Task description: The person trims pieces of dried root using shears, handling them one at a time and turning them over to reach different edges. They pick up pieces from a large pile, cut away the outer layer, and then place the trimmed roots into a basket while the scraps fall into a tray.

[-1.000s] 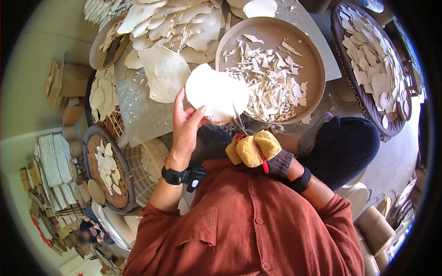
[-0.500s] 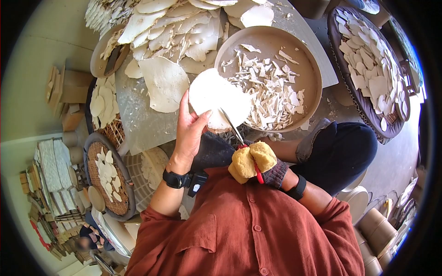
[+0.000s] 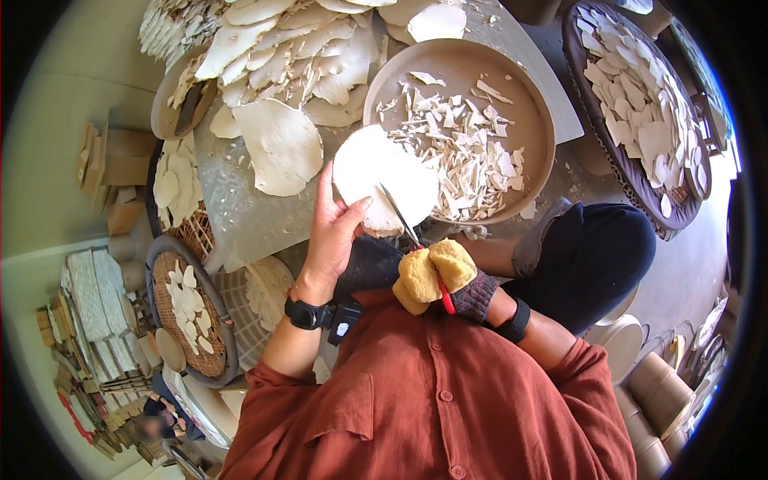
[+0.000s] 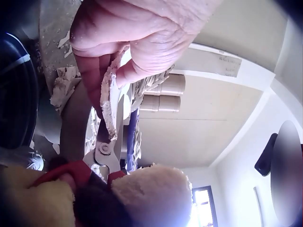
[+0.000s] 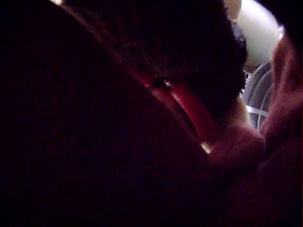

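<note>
My left hand point(image 3: 332, 232) pinches a rounded, flat off-white slab point(image 3: 384, 168) by its left edge, thumb on the near face. In the left wrist view, the slab's rough edge point(image 4: 109, 106) stands between thumb and fingers. In a dark knit glove, my right hand point(image 3: 474, 292) grips red-handled scissors point(image 3: 394, 206), with yellow foam blocks point(image 3: 454, 264) around the handles and fingers. One blade lies across the slab's face near its lower right edge. The pivot point(image 4: 104, 148) sits just below the slab. Mostly darkness fills the right wrist view, with a red handle point(image 5: 194, 109) showing.
A round shallow pan point(image 3: 546, 104) with many cut strips stands just behind the slab. Stacked slabs point(image 3: 280, 60) and a single one point(image 3: 280, 148) lie on the metal sheet point(image 3: 220, 220). Oval trays point(image 3: 632, 188) of flat pieces flank me at right and left.
The scissors have shifted left, so the blade now lies further over the slab. My left hand and the slab are slightly lower in the head view, still in the same pinch.
</note>
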`<state>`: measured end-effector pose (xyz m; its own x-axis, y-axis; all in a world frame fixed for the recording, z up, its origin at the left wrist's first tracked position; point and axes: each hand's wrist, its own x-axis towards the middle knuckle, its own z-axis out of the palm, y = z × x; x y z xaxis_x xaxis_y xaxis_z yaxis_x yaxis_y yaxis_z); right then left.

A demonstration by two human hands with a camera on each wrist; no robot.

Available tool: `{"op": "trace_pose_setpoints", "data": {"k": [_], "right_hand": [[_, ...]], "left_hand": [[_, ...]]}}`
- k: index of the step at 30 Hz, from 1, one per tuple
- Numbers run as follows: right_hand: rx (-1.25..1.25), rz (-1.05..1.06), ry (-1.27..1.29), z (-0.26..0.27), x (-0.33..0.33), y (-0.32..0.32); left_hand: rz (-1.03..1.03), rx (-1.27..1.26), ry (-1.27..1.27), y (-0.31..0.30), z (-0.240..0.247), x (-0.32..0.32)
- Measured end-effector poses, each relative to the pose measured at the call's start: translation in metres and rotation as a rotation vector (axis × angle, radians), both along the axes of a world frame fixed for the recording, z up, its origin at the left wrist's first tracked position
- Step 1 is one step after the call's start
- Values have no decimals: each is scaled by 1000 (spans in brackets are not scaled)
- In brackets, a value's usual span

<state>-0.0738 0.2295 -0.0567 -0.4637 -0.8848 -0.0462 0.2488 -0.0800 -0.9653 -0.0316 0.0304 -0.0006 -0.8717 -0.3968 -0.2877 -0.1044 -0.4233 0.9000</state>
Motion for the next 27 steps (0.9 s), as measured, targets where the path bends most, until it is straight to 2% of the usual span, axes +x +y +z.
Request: {"op": "trace_pose_setpoints", "data": {"k": [1, 4, 7, 10, 12, 14, 16, 17, 20, 21, 24, 26, 27], "right_hand": [[-21, -33, 25, 1, 1, -1], [-184, -44, -665, 5, 4, -5], [-149, 117, -452, 4, -6, -2], [-1, 75, -216, 6, -5, -3], [84, 83, -60, -23, -6, 1], [69, 203, 14, -33, -6, 7], [6, 156, -537, -30, 0, 0], [-34, 148, -670, -28, 3, -1], [-99, 154, -825, -28, 2, -2], [-48, 167, -539, -26, 0, 0], [67, 208, -146, -16, -6, 6], [16, 288, 346, -15, -11, 10], [19, 275, 432, -19, -10, 9]], "left_hand": [[5, 11, -2, 0, 0, 0], [11, 29, -12, -1, 0, -1], [4, 33, -40, -4, 3, -4], [-29, 88, -37, -18, 7, -4], [77, 63, 62, -36, 17, -5], [124, -21, 148, -52, 25, -8], [109, -159, 209, -62, 29, -9], [92, -291, 206, -68, 23, -9], [78, -643, 292, -75, 10, -11], [44, -649, 269, -74, 10, -10], [-33, -782, 248, -73, 4, -9], [-71, -740, 233, -68, -1, -8], [-91, -719, 225, -66, -3, -8]]}}
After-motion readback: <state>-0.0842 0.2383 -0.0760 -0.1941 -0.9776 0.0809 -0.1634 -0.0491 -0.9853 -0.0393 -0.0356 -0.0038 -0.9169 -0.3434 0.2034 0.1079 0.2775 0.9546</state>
